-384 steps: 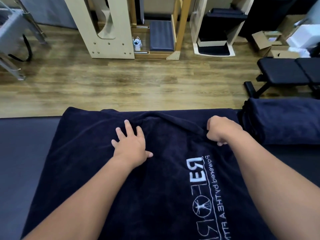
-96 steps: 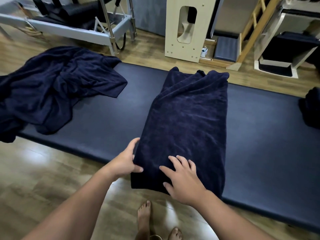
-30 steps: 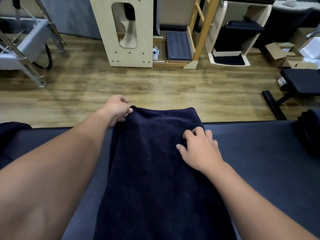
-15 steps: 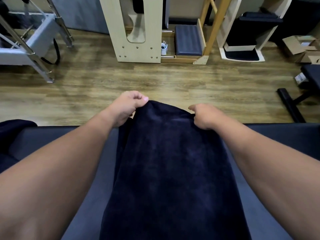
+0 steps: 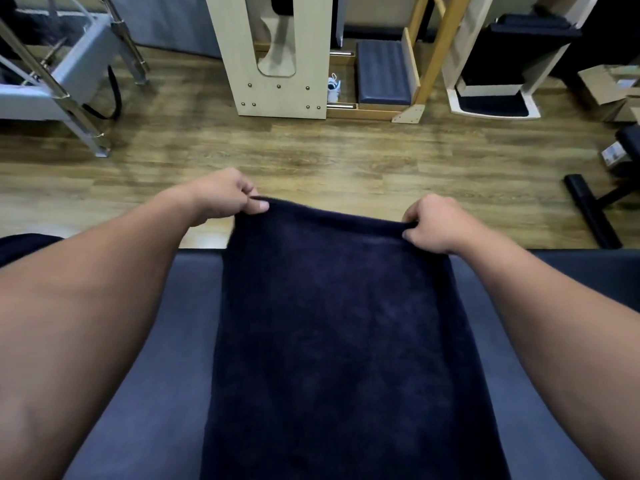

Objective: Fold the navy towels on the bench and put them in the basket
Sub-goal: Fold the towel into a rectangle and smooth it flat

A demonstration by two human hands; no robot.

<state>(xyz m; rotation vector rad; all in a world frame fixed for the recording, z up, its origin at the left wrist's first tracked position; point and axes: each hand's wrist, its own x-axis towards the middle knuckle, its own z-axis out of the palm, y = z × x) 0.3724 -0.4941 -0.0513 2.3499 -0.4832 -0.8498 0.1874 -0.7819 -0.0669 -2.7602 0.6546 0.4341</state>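
Navy towel [image 5: 346, 341]: folded into a long strip, lying lengthwise across the bench [image 5: 166, 358] from its near edge to its far edge. The strip's far end is being held raised just above the bench's far edge, sagging slightly between the two held corners.

Left hand [image 5: 221, 195]: gripping the far left corner of the towel, thumb and curled fingers pinching the fabric.

Right hand [image 5: 433, 223]: gripping the far right corner of the towel, fingers curled round the edge.

Bench: dark blue padded top, showing bare on both sides of the towel.

Second dark cloth [image 5: 24, 245]: only a small part is showing at the bench's far left edge; too little visible to identify further.

Wooden floor [image 5: 311, 157]: lying beyond the bench's far edge.

Pale wooden exercise frame [image 5: 277, 57]: standing on the floor, well apart from the bench.

Grey metal frame [image 5: 62, 81]: standing on the floor to the far left.
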